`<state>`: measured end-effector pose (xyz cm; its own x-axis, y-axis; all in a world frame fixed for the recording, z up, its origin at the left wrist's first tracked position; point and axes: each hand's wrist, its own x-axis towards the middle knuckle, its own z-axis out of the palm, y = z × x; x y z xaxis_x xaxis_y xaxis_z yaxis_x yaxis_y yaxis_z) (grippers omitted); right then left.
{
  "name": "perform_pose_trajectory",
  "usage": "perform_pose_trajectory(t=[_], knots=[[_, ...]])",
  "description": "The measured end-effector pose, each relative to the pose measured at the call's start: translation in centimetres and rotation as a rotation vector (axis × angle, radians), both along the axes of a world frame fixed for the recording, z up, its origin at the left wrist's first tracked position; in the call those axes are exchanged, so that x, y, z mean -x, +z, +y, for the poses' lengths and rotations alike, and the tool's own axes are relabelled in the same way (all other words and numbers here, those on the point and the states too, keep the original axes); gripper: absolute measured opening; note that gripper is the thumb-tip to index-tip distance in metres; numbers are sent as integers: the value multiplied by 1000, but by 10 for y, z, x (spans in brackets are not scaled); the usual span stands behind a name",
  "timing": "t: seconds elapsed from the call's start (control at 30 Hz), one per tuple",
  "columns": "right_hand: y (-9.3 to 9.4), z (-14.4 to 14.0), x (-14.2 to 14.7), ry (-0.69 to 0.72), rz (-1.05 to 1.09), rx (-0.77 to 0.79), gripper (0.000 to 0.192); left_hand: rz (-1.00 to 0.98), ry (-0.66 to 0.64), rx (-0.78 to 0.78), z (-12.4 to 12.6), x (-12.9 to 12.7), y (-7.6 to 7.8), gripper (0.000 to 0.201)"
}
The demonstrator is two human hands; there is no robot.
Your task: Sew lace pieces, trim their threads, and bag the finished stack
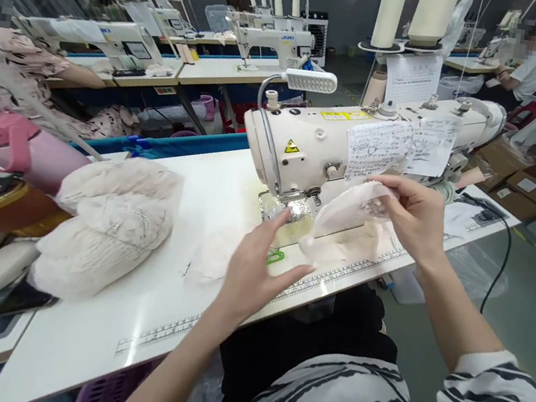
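Observation:
My right hand (417, 213) pinches the upper edge of a sheer white fabric piece (347, 209), which looks like a curved cup, and holds it up to the right of the needle area. My left hand (257, 270) is open, thumb and fingers spread, in front of the sewing machine (303, 132), with nothing in it. Near its fingers are green-handled thread snips (276, 256), partly hidden. More pale fabric (372, 243) lies on the table under the raised piece. Another thin white piece (212, 254) lies flat left of my left hand.
A heap of white lace fabric (113, 225) stands on the left of the white table (170, 280). A printed ruler strip (158, 332) runs along the front edge. A pink tumbler (44, 147) is at the far left. Other people sit at machines beyond.

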<state>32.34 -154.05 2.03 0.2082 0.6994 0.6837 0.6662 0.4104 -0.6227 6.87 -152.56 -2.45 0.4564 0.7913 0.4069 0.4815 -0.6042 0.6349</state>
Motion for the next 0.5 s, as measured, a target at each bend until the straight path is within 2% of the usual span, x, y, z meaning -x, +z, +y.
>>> perform_pose_trajectory(t=[0.07,0.13,0.2,0.27,0.37,0.5], knots=[[25,-9,15,52,-79,13,18,-204,-28,13,-3,-28,17,81],[51,-14,22,126,-113,46,17,-416,-71,166,-3,-43,30,49],[73,-14,22,238,-62,150,15,-581,-144,412,-2,-43,38,32],[88,-12,18,380,29,308,20,-687,-201,615,-2,-31,44,31],[95,-5,15,520,98,465,28,-763,-170,663,-4,-5,52,30],[84,3,31,555,124,483,31,-739,-41,532,-14,29,67,31]])
